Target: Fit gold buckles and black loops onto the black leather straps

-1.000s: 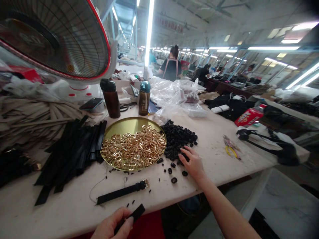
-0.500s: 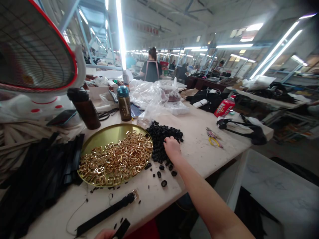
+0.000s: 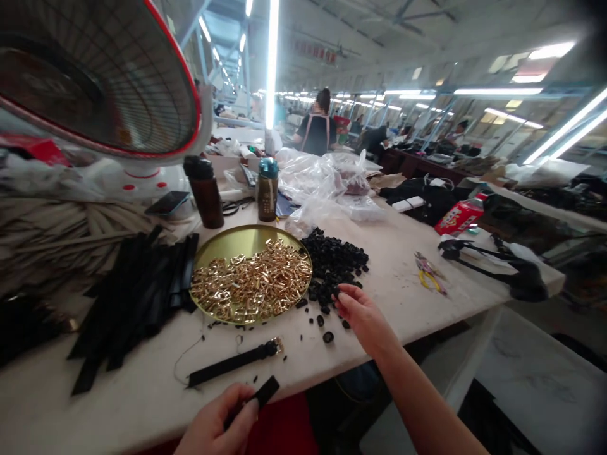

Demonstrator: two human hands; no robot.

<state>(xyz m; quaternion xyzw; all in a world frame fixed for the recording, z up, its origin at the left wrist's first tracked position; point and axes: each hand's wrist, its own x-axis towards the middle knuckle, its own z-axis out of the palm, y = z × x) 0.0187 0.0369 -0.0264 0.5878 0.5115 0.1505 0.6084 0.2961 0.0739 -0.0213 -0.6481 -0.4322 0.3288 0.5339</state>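
My left hand (image 3: 222, 420) is closed round a black strap (image 3: 268, 390), whose short end sticks out past the thumb at the table's front edge. My right hand (image 3: 363, 316) pinches a small black loop (image 3: 336, 292) between thumb and fingertips, at the near side of a heap of black loops (image 3: 334, 259). Beside the heap sits a round gold tray (image 3: 222, 239), loaded with gold buckles (image 3: 256, 284). In front of the tray lies a black strap with a buckle (image 3: 234, 365) at its right end.
Many black straps (image 3: 137, 284) lie left of the tray. Two bottles, one dark (image 3: 203, 193) and one blue-topped (image 3: 268, 189), stand behind it. Yellow-handled pliers (image 3: 429, 275) and a red can (image 3: 459, 213) are to the right. A large fan (image 3: 104, 76) looms at left; a person (image 3: 317, 129) is farther back.
My right hand has drawn back from the heap toward me, fingertips now pinched on a loop. My left hand has come further into view with the strap. The view has shifted left.
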